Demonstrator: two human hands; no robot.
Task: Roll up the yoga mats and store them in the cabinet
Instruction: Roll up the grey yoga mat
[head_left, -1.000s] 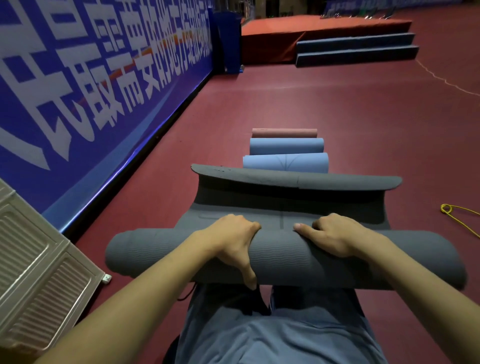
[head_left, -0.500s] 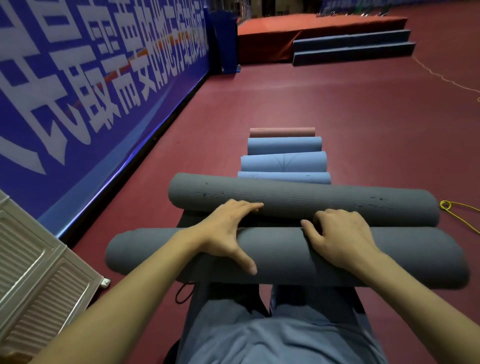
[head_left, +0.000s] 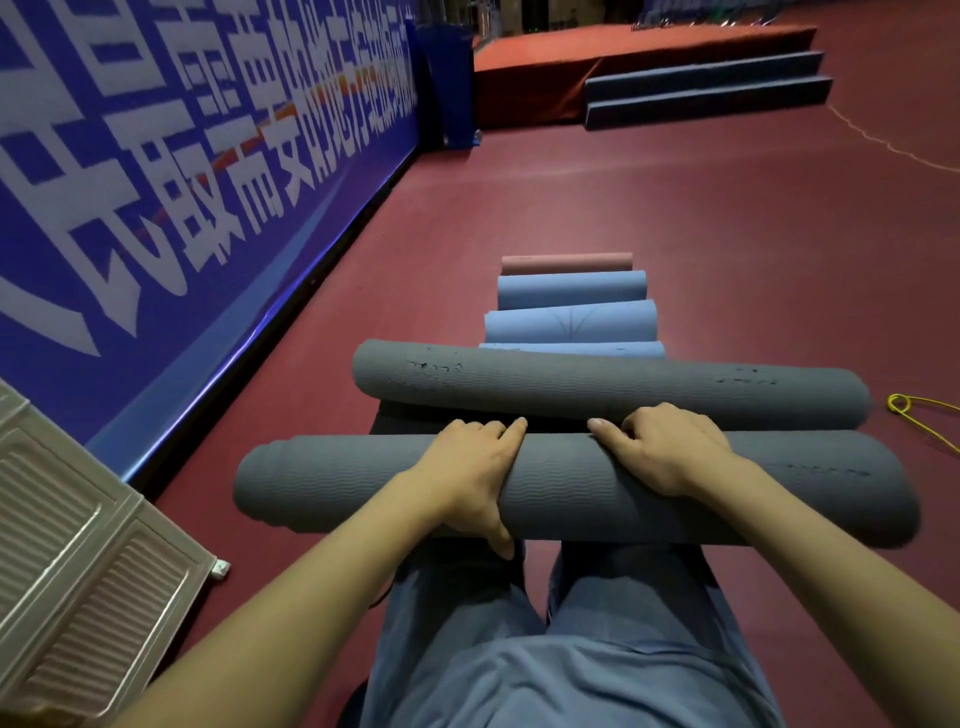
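Slack in the near grey roll (head_left: 571, 488) is the main worry: the left hand (head_left: 467, 478) and right hand (head_left: 670, 452) sit close together at its middle, fingers curled over the top and the left thumb hooked under the near side, so each grip is clamped on the mat while both long ends hang unsupported out to either side. My guess is that those ends could loosen or telescope if pressure comes only from the centre, leaving a cone that will not stack well in a cabinet. Just beyond the fingertips lies the far grey roll (head_left: 613, 389), apparently the other end of the same mat, with only a short dark strip of flat mat between; the two rolls are about to meet, and pushing on could ride one over the other. Farther ahead on the red floor (head_left: 753, 249) wait two blue rolled mats (head_left: 571, 306) and a pink rolled mat (head_left: 566, 262), blocking a straight path forward. A yellow cord (head_left: 914, 415) lies right of the grip, a pale ribbed panel (head_left: 88, 561) left. No cabinet is certainly in view.
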